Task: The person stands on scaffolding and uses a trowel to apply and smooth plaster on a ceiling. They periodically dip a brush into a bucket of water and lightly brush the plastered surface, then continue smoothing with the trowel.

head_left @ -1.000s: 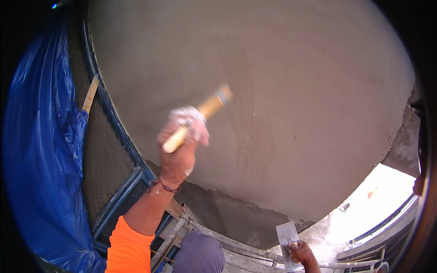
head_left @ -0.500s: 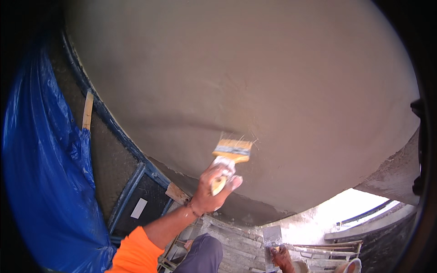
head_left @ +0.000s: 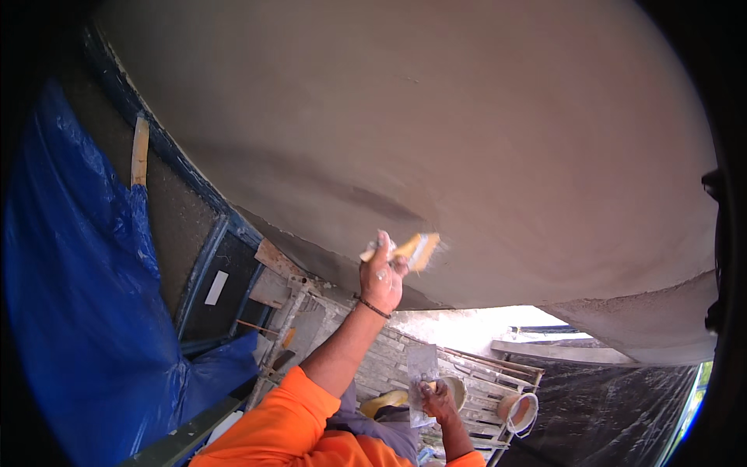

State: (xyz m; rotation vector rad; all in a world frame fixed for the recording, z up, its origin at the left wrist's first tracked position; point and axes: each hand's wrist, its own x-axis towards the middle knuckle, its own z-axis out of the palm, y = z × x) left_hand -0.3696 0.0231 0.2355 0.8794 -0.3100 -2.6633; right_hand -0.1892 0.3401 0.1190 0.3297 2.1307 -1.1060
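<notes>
My left hand is closed round the handle of a wide flat paintbrush, held up at the smooth grey-brown plastered surface. The bristles point right and look slightly blurred at the tips; I cannot tell whether they touch the plaster. A shadow falls on the plaster just above the brush. Lower down, my right hand grips a rectangular steel plastering trowel, its blade upright and smeared with grey, away from the plaster.
Blue plastic sheeting hangs at the left beside a dark frame and a wooden strip. Below lies a slatted, mortar-stained platform with a bucket at its right. Black sheeting covers the lower right.
The brush has turned from bristles up to bristles pointing right. My right hand and trowel have come further into view, up and left. The view has shifted, showing more platform.
</notes>
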